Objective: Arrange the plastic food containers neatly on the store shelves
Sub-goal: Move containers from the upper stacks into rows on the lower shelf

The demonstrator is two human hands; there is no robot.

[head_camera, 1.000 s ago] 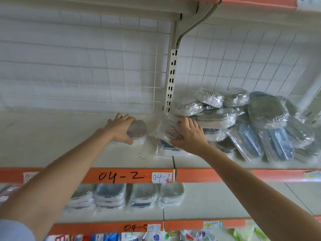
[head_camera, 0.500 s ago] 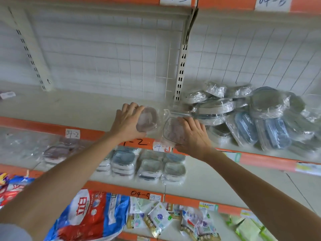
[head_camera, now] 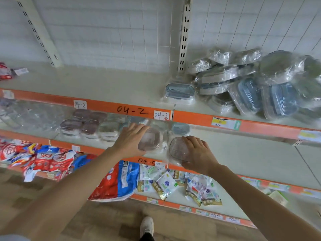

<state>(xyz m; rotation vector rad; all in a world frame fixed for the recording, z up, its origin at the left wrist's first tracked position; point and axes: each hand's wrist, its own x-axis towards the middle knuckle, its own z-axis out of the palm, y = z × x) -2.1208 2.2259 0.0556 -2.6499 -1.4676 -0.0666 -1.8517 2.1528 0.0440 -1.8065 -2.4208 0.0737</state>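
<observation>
Two wrapped containers are in the hands, both carried in front of the middle shelf. Nearest is the right hand, its fingers curled over the clear container, which tilts with its face turned left and toward the camera. Just beside it and slightly farther in, the left hand grasps the brownish container from its left side, thumb below.

Beyond and to the left of both, on the same shelf, stands the tidy row of stacked containers, brownish ones at its left, paler ones toward the middle, a blue-lidded one at the right end. The row runs left to right along the shelf front, so the left hand is nearer the brownish stacks, and I judge its load goes there by moving left and inward; the clear one suits the pale stacks directly behind.

Farthest, on the upper shelf to the right, lies the unsorted heap.
</observation>
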